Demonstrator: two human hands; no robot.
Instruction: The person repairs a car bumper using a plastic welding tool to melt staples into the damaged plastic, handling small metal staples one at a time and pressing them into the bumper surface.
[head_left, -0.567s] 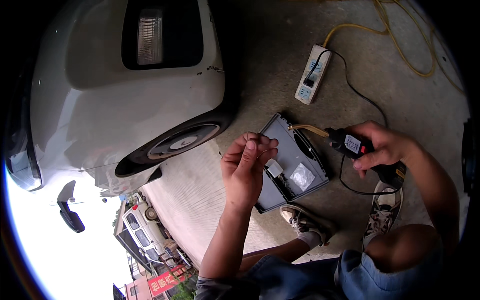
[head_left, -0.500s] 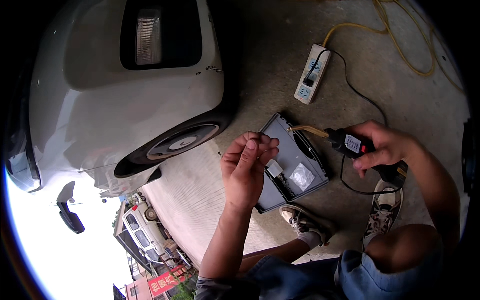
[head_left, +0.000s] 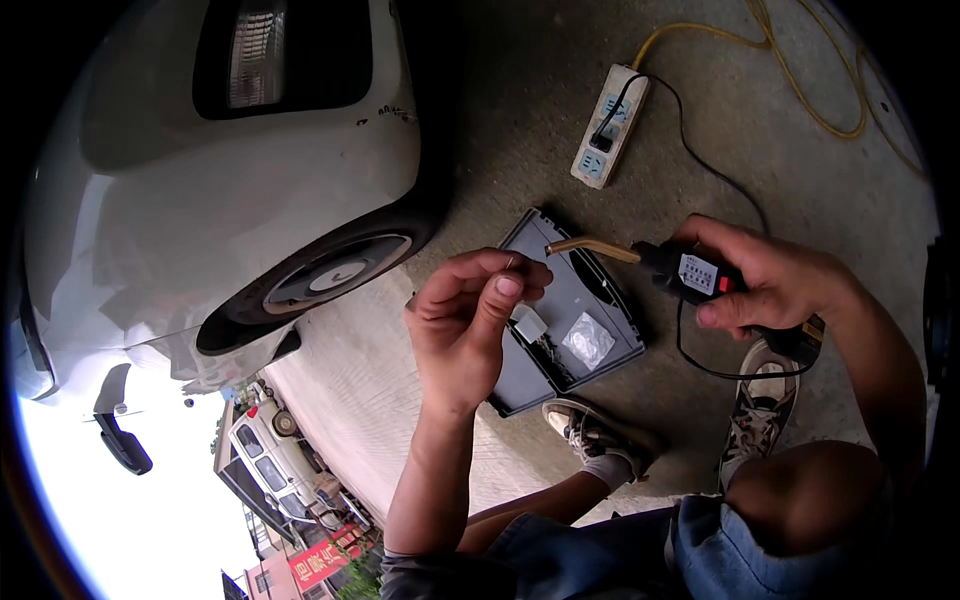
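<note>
My left hand [head_left: 460, 320] is raised in front of the car, thumb and fingertips pinched on a thin wire staple [head_left: 512, 262], mostly hidden by the fingers. My right hand [head_left: 765, 275] grips a black corded hot stapler [head_left: 660, 268] with a red switch and a pale label. Its brass-coloured prongs [head_left: 590, 245] point left, their tip just short of my left fingertips, apparently apart from the staple. Below both hands an open grey plastic case [head_left: 520, 375] lies on the ground, holding a clear plastic bag [head_left: 588, 340], a small white box [head_left: 528, 322] and small dark pieces.
A pale car bumper [head_left: 250, 190] with a small dark-edged crack [head_left: 397, 113] fills the left, above a wheel [head_left: 335, 275]. A white power strip [head_left: 608, 128] feeds the tool's black cord [head_left: 700, 165]; a yellow cable [head_left: 840, 125] coils far right. My shoes [head_left: 585, 430] flank the near ground.
The whole view has shifted slightly, so the car and case sit further left. The stapler's tip and my left fingertips are closer together, and the thin staple now shows between the fingers.
</note>
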